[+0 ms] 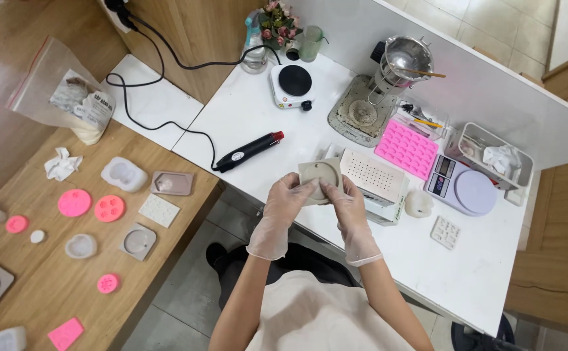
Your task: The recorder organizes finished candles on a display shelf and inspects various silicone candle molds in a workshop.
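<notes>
Gripping a grey square mould [319, 179] from both sides, the gloved left hand [288, 197] and right hand [340, 195] hold it above the near edge of the white desk [466, 279]. A slip of the gloves could drop it to the floor, since it hangs close to the edge. Just beside it stands a white perforated box [375, 179]; a heat gun [250, 151] lies to the left, a pink tray [406, 148] and a scale [462, 187] further right.
</notes>
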